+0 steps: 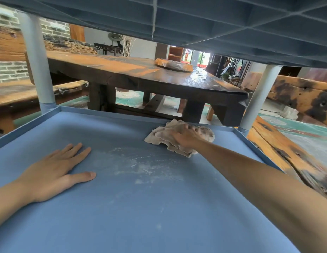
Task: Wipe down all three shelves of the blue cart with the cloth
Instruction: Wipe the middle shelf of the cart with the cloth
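I look in between two shelves of the blue cart. The lower blue shelf fills the view, with a whitish dusty smear near its middle. My right hand presses a crumpled beige cloth flat on the shelf near the far right corner, close to the back rim. My left hand lies palm down on the shelf at the left, fingers spread, holding nothing. The ribbed underside of the shelf above hangs close overhead.
Grey cart posts stand at the far left corner and far right corner. Behind the cart is a dark wooden table with a wrapped object on it. Wooden benches flank the cart, one on the right.
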Motion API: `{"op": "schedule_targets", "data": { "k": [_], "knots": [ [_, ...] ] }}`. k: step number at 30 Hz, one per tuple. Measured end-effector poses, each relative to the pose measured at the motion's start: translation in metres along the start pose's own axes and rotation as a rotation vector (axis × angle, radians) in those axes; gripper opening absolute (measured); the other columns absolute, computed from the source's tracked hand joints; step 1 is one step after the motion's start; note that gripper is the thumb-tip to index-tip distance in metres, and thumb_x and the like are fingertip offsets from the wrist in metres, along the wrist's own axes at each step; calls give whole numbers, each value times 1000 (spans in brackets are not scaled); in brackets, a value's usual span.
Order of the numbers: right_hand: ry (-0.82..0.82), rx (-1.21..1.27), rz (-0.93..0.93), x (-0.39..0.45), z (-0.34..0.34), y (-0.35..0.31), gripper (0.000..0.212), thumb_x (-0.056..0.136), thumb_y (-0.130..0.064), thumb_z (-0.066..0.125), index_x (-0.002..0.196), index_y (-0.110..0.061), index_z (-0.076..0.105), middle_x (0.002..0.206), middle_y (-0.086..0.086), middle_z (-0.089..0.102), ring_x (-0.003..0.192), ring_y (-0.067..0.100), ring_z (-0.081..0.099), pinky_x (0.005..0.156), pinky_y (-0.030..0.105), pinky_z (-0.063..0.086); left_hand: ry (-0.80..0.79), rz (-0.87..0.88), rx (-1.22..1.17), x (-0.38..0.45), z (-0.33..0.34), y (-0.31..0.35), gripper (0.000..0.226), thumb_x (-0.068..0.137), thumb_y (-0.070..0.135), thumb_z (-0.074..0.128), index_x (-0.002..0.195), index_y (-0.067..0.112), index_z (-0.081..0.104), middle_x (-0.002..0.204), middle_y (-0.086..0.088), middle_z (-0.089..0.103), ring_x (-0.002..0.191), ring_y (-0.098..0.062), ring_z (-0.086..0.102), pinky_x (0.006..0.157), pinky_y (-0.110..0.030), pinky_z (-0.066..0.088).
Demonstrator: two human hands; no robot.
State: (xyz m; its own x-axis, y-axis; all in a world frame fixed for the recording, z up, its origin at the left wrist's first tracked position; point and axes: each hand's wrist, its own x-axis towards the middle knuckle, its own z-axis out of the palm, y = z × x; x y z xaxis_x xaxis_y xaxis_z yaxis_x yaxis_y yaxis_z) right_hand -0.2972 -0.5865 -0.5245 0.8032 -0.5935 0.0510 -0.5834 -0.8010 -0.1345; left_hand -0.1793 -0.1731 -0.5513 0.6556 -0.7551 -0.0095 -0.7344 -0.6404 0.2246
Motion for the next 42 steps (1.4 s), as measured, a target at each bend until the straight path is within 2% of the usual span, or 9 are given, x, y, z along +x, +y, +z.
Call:
{"op": "schedule_targets", "data": {
  "k": [5, 11, 22, 27, 30, 32, 35, 37, 42],
  "knots": [
    [-77, 129, -89, 14, 9, 0, 76, 73, -95, 20, 144, -68, 24, 171, 0, 13, 157, 38, 6, 122, 65, 4, -11, 13, 9, 3, 4, -6, 87, 58, 104, 9, 137, 70, -2, 155, 29, -20, 140, 10, -18, 115, -20, -7],
    [-56, 23, -109, 20, -4, 49, 75, 88, -86, 21, 155, -52, 28, 170, -5, 22, 157, 22, 16, 126, 54, 8, -16, 6, -3, 7, 5, -6, 84, 56, 105, 8, 134, 73, 0, 155, 29, -19, 140, 10, -17, 116, -23, -6],
    [-24, -19, 67, -1, -26, 100, 61, 102, -67, 8, 159, -48, 18, 171, -1, 18, 155, 29, 24, 125, 48, 22, -36, -34, 6, -2, -1, 10, 101, 52, 104, 0, 144, 61, -7, 155, 27, -16, 147, 4, -13, 122, -29, -2],
    [9, -116, 396, -15, -43, 139, 107, 75, -93, 1, 157, -32, 33, 153, 19, 46, 135, 41, 48, 108, 43, 42, -49, -66, 30, -1, -3, 13, 102, 61, 98, 6, 152, 52, -5, 162, 21, -12, 150, -1, -12, 124, -31, -1],
    [-85, -237, 333, -26, -54, 156, 115, 66, -85, -16, 162, -33, 23, 161, 13, 40, 145, 36, 40, 114, 42, 33, -46, -79, 62, 2, -2, 12, 91, 76, 92, 13, 154, 48, -5, 165, 17, -10, 151, -3, -11, 124, -32, -1],
    [-98, -280, 311, -33, -59, 157, 103, 79, -78, -15, 163, -30, 22, 161, 14, 40, 145, 35, 41, 116, 44, 35, -40, -76, 65, 2, -2, 12, 89, 78, 89, 13, 154, 48, -5, 165, 17, -10, 152, -4, -10, 124, -32, -1],
    [-12, -402, 175, -47, -58, 152, 58, 109, -45, 10, 164, -27, 7, 149, 18, 50, 119, 32, 62, 86, 37, 55, -48, -77, 58, 0, -2, 13, 89, 77, 88, 13, 155, 47, -4, 165, 16, -10, 152, -5, -10, 124, -33, -2],
    [14, -521, 199, -62, -51, 152, 54, 108, -43, 13, 160, -29, 19, 125, 12, 63, 87, 26, 65, 53, 31, 45, -56, -76, 58, -2, -3, 13, 88, 79, 87, 14, 155, 46, -5, 165, 16, -10, 152, -6, -11, 124, -34, -2],
    [68, -553, 238, -104, -49, 149, 68, 99, -65, 14, 120, -25, 64, 102, 16, 71, 82, 33, 68, 51, 30, 37, -64, -63, 55, -3, -2, 14, 85, 83, 85, 15, 155, 46, -7, 165, 15, -13, 152, -6, -13, 125, -35, -2]
  ]
}}
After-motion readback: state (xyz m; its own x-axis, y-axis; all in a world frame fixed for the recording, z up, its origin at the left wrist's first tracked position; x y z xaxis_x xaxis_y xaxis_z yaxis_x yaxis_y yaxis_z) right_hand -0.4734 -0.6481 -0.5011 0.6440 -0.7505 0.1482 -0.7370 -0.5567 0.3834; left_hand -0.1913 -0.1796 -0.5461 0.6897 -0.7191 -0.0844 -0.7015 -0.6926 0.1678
